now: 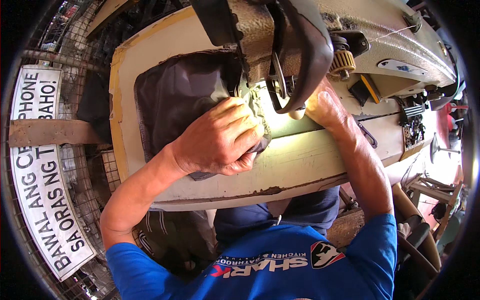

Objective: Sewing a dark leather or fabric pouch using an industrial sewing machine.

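A dark grey-brown piece of fabric (175, 95) lies on the pale table of a sewing machine (395, 47), its right edge by the lit needle area. My left hand (222, 137) rests on that edge, its fingers curled and pinching the fabric. To the right of the machine's head is my right hand (322, 102); its fingers are hidden behind the head, so what they touch does not show. The dark curved guard (310, 55) of the head covers the needle. A ribbed brass-coloured knob (343, 61) sits on the head's right side.
The worn table (300, 160) has a chipped front edge. Dark-handled snips (367, 134) lie beside my right wrist. Farther right are a yellow-edged dark object (371, 89) and a tray of small metal parts (414, 131). Wire mesh with a white sign (35, 170) stands left, crossed by a brown strap (55, 133).
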Motion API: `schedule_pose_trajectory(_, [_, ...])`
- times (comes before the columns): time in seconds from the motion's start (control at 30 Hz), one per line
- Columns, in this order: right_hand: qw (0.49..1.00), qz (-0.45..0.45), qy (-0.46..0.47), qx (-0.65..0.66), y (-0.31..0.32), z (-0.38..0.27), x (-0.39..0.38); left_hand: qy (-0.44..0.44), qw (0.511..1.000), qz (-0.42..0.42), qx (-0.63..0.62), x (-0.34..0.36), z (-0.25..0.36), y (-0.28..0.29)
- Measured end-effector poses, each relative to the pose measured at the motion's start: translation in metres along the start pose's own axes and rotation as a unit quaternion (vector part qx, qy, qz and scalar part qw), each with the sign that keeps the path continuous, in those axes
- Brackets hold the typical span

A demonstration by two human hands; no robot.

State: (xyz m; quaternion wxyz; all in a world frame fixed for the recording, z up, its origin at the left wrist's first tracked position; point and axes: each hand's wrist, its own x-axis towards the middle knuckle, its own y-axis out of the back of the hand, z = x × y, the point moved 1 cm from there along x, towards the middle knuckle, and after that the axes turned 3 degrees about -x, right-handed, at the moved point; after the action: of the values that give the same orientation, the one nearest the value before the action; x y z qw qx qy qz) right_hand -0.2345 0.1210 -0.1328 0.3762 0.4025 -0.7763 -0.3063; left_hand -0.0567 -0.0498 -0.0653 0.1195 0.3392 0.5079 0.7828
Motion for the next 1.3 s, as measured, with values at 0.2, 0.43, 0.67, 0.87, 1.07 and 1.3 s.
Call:
schedule_pose_trajectory(0.2, [0.997,0.068,-0.030,0.031,0.015,-0.023,-0.009,0.011,1.000,-0.013,-0.021,-0.006,0.012,-0.001])
schedule_pose_trajectory(0.43, [0.986,0.049,0.091,-0.130,0.017,-0.042,-0.021,0.011,0.999,-0.017,-0.030,-0.008,0.012,-0.004])
schedule_pose_trajectory(0.67, [0.979,0.063,0.122,-0.149,-0.003,-0.054,-0.030,0.012,1.000,-0.020,-0.010,-0.006,0.013,-0.006])
schedule_pose_trajectory(0.87, [0.990,0.048,0.053,-0.125,0.000,-0.054,-0.022,0.024,1.000,-0.013,-0.004,-0.003,0.015,-0.008])
schedule_pose_trajectory(1.07, [0.991,0.081,0.062,-0.087,-0.003,-0.053,-0.020,0.034,0.999,-0.022,-0.018,-0.002,0.015,-0.009])
schedule_pose_trajectory(1.3, [0.993,0.055,0.041,-0.094,-0.001,-0.054,-0.023,0.044,0.998,-0.041,-0.019,-0.002,0.011,-0.005])
